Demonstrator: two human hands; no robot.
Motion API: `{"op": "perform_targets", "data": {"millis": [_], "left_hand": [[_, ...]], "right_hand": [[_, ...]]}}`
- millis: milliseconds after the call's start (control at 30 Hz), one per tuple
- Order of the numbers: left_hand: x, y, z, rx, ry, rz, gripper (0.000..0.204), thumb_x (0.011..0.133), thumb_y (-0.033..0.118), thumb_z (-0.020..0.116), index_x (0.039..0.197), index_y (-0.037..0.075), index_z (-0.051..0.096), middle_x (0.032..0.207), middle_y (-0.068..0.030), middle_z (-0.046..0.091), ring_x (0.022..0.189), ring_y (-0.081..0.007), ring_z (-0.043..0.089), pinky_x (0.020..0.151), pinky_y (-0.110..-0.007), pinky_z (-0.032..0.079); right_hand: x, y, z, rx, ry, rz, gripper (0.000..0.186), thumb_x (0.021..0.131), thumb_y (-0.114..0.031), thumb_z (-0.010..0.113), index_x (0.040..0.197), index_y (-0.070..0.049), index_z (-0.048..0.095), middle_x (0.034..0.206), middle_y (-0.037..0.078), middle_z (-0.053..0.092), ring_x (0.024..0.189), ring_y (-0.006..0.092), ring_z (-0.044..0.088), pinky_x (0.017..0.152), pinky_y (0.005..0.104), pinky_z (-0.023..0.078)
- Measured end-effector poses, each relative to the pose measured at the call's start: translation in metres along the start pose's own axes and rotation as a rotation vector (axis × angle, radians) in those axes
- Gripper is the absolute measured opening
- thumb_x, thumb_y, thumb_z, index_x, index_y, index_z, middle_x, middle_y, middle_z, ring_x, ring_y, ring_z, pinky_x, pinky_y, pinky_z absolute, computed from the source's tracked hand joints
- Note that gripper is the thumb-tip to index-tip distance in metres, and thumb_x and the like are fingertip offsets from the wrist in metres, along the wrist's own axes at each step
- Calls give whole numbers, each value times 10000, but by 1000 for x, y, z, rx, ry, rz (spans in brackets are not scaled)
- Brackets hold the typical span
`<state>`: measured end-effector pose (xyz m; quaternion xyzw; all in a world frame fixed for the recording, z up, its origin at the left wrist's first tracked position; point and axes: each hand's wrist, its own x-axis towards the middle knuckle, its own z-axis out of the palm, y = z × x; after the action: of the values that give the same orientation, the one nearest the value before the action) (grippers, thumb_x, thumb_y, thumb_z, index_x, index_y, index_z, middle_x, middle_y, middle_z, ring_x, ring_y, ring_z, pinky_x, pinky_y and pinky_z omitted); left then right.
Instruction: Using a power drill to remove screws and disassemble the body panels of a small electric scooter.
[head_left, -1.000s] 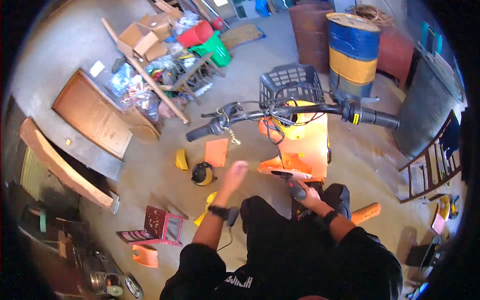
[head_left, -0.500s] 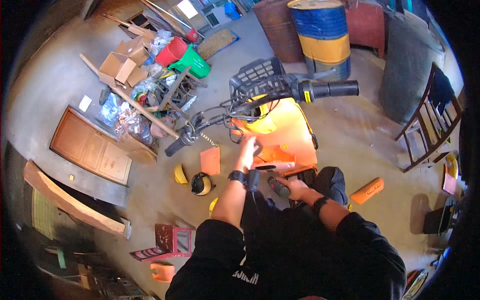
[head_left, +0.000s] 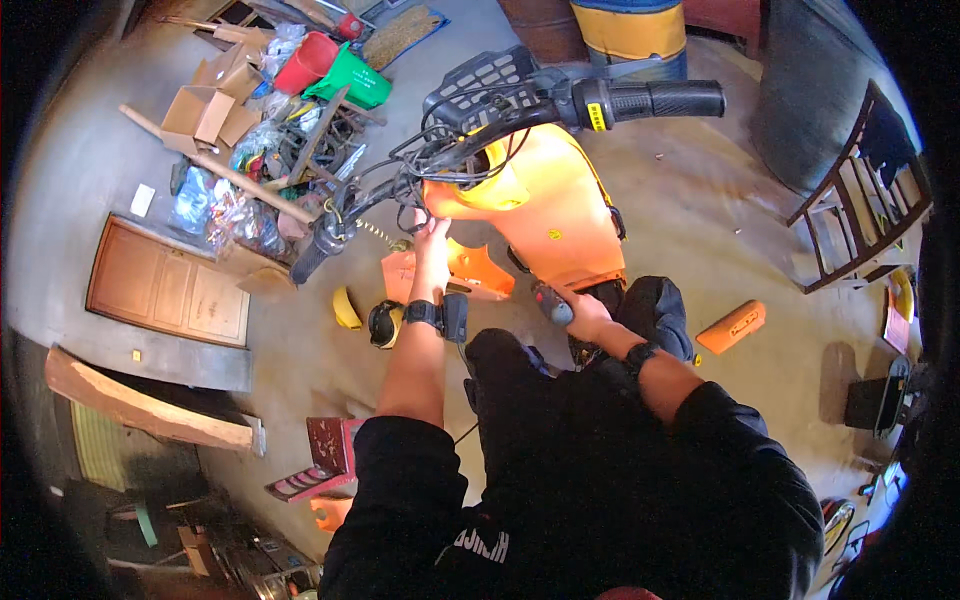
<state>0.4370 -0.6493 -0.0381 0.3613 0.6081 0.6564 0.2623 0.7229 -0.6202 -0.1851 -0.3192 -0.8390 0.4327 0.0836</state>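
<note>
The scooter (head_left: 565, 215) stands ahead of you, its orange front facing you; its lower body is hidden behind your knees. Beyond the scooter, a blue-and-yellow barrel (head_left: 640, 35) is cut off by the upper edge. On the scooter's right, floor (head_left: 740, 270) runs between it and a wooden chair (head_left: 865, 215). Left of the scooter's front, a loose notched orange panel (head_left: 480, 268) shows beside your left forearm; you cannot tell what supports it. A long orange piece (head_left: 730, 328) lies to the scooter's lower right. Your left hand (head_left: 432, 238) is at the lower-left corner of the scooter's orange cowl (head_left: 465, 197); its fingertips are hard to make out, so you cannot tell whether they pinch or merely touch. By the scooter's lower end, your right hand (head_left: 590, 318) has its fingers wrapped around a dark power tool (head_left: 553, 303), grip hidden.
</note>
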Motion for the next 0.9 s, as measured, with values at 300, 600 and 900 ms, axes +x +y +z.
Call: {"op": "perform_targets", "data": {"millis": [300,600,900], "left_hand": [[-25,-6,32,104,163,79,759,846,56,525,1516,62,168,1516,-101,302,1381,-221,303,1121,-325,217],[11,15,9,160,140,-104,380,879,148,589,1238,157,464,1286,10,484,1173,-129,455,977,-371,369],[5,6,22,176,192,70,468,814,-40,499,1252,98,410,1105,6,538,911,-104,492,817,-257,393]], "right_hand": [[-1,-3,-3,65,45,-38,745,760,-289,646,1439,-296,341,1090,222,640,1007,389,618,846,473,499],[0,-7,-6,85,-2,65,768,729,-295,687,1427,-269,368,1167,249,593,1062,406,591,883,469,492],[4,-16,-5,94,12,105,705,710,-280,705,1361,-201,447,1124,194,640,1045,356,617,868,449,496]]}}
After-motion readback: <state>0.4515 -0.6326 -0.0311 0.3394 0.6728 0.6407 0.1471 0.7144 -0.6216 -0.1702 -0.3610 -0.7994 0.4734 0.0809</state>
